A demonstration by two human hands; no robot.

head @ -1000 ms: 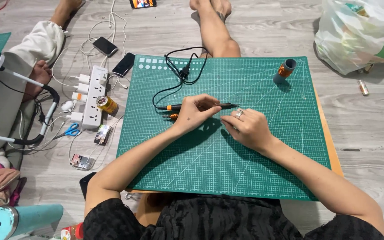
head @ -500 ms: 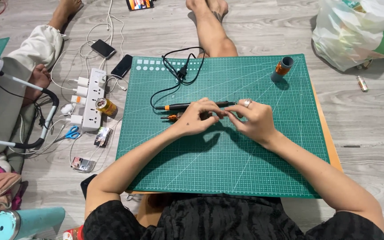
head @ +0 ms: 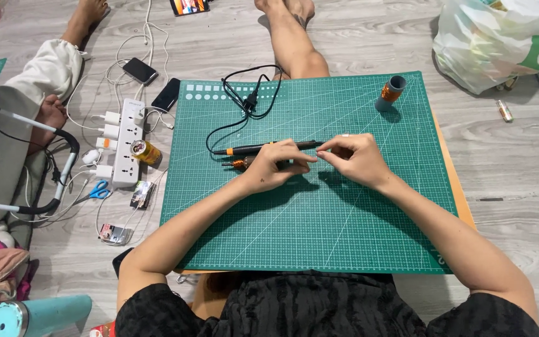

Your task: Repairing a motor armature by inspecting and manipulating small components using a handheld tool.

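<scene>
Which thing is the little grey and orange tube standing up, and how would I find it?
Find the big green cutting mat. In its far right corner stands the small tube, alone, far from both hands. Unlike the long black pen-like tool, it is short and upright.

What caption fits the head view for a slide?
Both hands, left hand and right hand, hold a slim black corded tool over a green cutting mat on the floor.

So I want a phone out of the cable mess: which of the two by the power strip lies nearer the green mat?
The bare black phone beside the mat's top-left corner; the other phone lies farther left, among white cables.
</scene>
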